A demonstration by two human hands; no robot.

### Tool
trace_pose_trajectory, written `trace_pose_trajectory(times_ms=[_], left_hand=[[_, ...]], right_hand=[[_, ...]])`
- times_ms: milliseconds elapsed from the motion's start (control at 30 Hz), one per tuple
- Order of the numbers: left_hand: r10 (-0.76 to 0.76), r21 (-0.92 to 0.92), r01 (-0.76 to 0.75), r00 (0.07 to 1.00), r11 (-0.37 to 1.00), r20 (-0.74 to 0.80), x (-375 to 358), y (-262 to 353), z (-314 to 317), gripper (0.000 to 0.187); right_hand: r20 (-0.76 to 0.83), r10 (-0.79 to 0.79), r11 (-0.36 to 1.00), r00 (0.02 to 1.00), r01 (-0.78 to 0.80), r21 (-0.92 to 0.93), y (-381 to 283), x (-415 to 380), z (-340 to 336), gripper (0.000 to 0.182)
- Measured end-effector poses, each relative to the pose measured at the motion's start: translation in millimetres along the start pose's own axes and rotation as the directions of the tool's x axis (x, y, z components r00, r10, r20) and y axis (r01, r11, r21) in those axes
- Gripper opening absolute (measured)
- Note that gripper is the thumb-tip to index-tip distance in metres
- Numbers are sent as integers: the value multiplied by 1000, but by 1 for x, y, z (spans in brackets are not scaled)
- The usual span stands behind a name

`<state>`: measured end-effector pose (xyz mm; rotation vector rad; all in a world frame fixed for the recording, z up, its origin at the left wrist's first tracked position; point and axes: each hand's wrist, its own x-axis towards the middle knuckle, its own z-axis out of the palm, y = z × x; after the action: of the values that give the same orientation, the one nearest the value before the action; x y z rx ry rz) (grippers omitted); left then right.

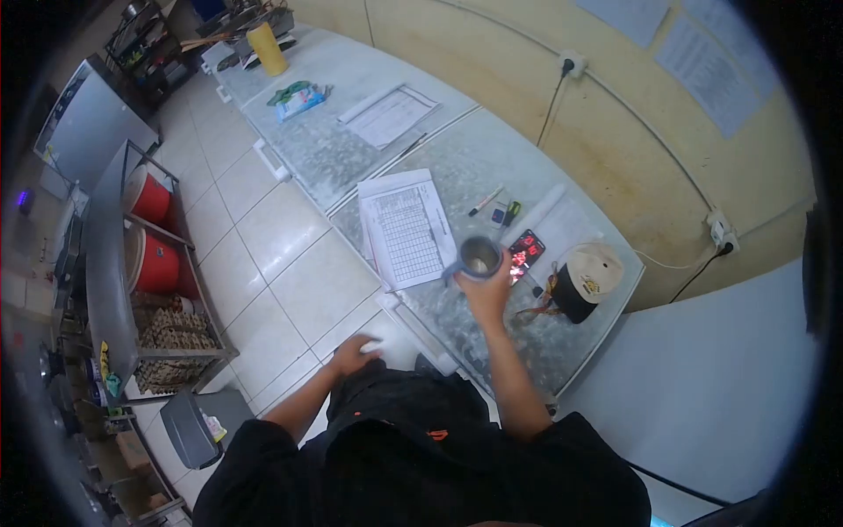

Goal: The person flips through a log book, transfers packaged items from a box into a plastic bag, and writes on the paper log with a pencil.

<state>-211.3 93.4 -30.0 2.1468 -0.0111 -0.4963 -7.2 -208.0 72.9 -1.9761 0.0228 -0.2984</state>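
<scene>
My right hand (486,290) is closed around a grey mug (479,256), which is over the marbled top of a chest freezer. Its handle points toward the left, and something pale shows inside. Just right of the mug lies a phone (527,251) with a lit red display. A printed form (406,230) rests on papers to the left of the mug. My left hand (356,354) hangs low by my dark clothing, above the tiled floor. Its fingers are loosely curved and apart, with nothing visible in them.
A cap (593,277), a pen (486,201) and a green-and-black item (512,213) lie on the freezer top. Farther along are another sheet (389,115), a wipes pack (299,103) and a yellow container (267,49). At left, a metal rack holds red tubs (155,261) and egg trays (176,347).
</scene>
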Motion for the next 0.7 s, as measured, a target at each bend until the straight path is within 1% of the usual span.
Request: trace_pose_trajectory(times_ms=[33,67,100,133,167,233,267,333,367,400,433,467,500,533,600,633,667,700], left_hand=[[-53,-54,53,999,997,0,-25,-48,12,62],[-105,-108,105,994,989,4,-49,-86,25,64],[-281,-222,298,954,928,107,-73,-81,21,70],[-427,-311,482,874,819,231,-97,-76,18,76],[-452,-328,507,861,797,233,-124,-101,33,79],[-474,-356,535,845,766,248,-162,-131,60,81],[-448,-387,473,880,791,160,-172,-136,65,79],[-415,-415,407,907,814,75,-176,-134,49,77],[-403,-432,418,906,799,132,-177,-134,32,68],[-386,-446,429,903,785,190,-177,-134,18,61],[-377,-451,424,905,785,194,-181,-146,9,61],[-333,-493,452,889,743,314,-187,-163,-2,56],[-276,-527,482,863,700,424,-189,-176,-11,55],[-264,-529,473,866,704,424,-191,-178,-21,55],[-158,-469,289,941,835,298,-203,-170,-48,61],[-95,-425,189,968,885,233,-205,-169,-63,65],[-82,-423,172,971,889,222,-207,-175,-74,65],[-22,-477,124,977,870,214,-217,-187,-80,65]], right_hand=[[2,57,998,998,-57,-24,14,-11,5,106],[12,62,998,998,-62,-24,19,-22,6,106],[-35,67,992,997,-70,-102,23,-33,6,107],[-84,68,980,994,-83,-183,28,-42,6,107],[-79,72,978,994,-86,-191,38,-48,5,107],[-58,63,981,996,-72,-178,60,-59,2,107],[-52,63,979,997,-72,-189,62,-61,-2,107],[30,2,993,1000,1,-117,56,-65,-5,106],[67,25,997,997,-20,-75,48,-68,-8,104],[64,21,996,998,-15,-84,57,-74,-4,104],[3,72,981,997,-70,-182,82,-86,-2,96],[-66,115,953,991,-129,-274,96,-100,-2,89],[-76,163,908,984,-180,-378,94,-113,-3,76],[-92,210,851,973,-228,-474,92,-129,-3,65],[123,339,870,933,-261,-417,69,-163,0,45],[256,469,857,845,-366,-363,38,-170,13,38],[390,568,821,724,-471,-322,15,-178,26,32],[602,391,920,697,-283,-270,48,-197,42,29]])
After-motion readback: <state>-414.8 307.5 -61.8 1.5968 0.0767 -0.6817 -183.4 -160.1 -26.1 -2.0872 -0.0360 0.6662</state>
